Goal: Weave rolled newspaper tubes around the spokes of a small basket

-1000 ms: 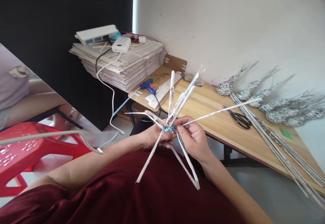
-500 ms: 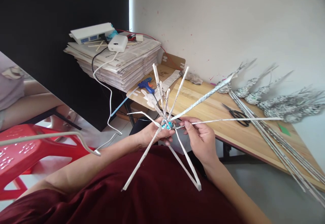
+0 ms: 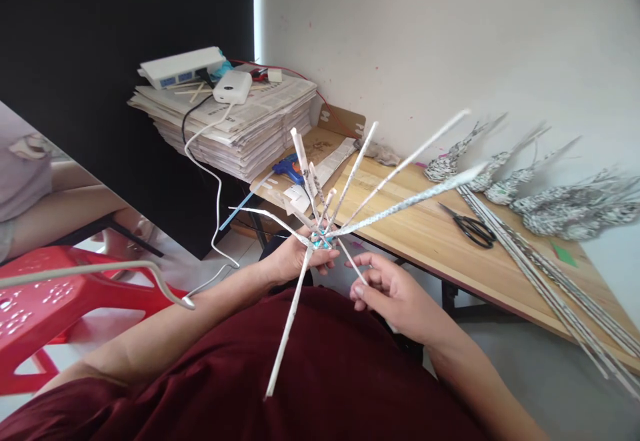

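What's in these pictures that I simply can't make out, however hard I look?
All in the head view:
- Underside of the blue-centred piece: hidden by the left hand.
- Part of the paper strip: covered by the right hand.
- Some long rods' ends: cut off by the right edge.
- Newspapers' small print: too small.

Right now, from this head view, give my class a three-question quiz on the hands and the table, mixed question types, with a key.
1. True or false: the scissors lie on the stack of newspapers.

2. What does the right hand pinch?
A) the white cable
B) a pale strip
C) the green scrap

3. Fill the gap: the ____ hand holds the spoked piece near its blue-flecked middle.

Key:
1. False; they lie on the wooden table.
2. B
3. left; the left hand is at the piece's middle.
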Demonstrator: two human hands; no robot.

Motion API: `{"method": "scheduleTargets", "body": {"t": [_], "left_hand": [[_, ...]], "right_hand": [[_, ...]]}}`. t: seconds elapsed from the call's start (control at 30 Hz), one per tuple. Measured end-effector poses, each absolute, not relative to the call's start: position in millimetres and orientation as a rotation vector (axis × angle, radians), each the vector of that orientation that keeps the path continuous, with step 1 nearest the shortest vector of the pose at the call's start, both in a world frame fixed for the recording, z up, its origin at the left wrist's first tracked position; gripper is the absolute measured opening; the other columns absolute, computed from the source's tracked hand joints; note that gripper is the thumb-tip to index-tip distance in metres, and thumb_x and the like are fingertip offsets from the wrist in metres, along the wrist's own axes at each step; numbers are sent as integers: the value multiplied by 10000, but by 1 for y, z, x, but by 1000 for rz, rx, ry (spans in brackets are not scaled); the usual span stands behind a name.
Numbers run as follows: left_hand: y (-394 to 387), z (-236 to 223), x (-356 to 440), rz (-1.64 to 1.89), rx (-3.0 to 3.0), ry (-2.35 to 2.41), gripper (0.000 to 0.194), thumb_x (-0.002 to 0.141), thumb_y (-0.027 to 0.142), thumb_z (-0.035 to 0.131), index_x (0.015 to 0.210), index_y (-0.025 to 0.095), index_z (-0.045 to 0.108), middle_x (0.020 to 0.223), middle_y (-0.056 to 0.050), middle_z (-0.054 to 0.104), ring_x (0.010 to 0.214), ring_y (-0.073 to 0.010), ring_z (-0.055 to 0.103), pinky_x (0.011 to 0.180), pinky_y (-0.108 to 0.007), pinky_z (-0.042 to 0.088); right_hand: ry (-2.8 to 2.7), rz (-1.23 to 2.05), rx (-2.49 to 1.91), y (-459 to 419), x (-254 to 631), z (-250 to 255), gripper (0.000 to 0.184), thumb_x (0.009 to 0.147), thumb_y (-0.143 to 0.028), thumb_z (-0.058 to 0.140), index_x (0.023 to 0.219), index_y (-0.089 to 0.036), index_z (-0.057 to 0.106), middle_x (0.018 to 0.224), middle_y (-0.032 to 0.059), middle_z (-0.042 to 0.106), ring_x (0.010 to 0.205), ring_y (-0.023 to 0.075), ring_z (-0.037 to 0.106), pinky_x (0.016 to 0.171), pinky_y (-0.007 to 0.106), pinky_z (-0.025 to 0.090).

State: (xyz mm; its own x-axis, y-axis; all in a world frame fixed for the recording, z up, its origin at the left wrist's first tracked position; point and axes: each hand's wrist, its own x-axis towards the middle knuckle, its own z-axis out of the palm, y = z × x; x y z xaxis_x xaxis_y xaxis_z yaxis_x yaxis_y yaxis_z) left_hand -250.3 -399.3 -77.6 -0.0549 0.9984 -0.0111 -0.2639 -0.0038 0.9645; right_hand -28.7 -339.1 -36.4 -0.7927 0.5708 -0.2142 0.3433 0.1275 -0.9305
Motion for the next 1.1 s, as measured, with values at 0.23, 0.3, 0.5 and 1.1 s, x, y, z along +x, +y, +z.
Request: {"method": "scheduleTargets", "body": {"t": [0.23,0.3,0.5,1.1], "left_hand": [[-397,-92,-246,1317,812,989,555,742,377,859,1164,200,547,1007,-26,634,656,-117,672,478,-204,550],[-398,-92,-242,1288,780,989,556,750,387,854,1179,212,547,1021,-23,630,659,-112,675,486,-198,549],[-402,-93,-235,1250,785,966,534,756,401,854,1143,197,548,893,-3,625,661,-123,669,508,-207,561],[-395,-90,-232,1514,805,1121,534,727,423,868,1071,184,536,899,-3,652,702,-132,671,586,-244,586]], "right_hand": [[-2266,3,-838,-308,-32,-31,150,951,-203,597,941,-241,742,993,92,765,1050,315,653,1013,516,421],[-2179,-167,-797,-307,-39,-32,162,942,-185,621,926,-260,764,1081,96,754,1157,330,611,1063,523,381],[-2222,278,-726,-325,-62,-47,138,952,-242,635,939,-264,770,834,55,766,771,221,688,763,374,525],[-1815,1384,-904,-342,-74,-58,262,917,-477,666,930,-215,675,930,68,786,796,219,757,687,317,613]]}}
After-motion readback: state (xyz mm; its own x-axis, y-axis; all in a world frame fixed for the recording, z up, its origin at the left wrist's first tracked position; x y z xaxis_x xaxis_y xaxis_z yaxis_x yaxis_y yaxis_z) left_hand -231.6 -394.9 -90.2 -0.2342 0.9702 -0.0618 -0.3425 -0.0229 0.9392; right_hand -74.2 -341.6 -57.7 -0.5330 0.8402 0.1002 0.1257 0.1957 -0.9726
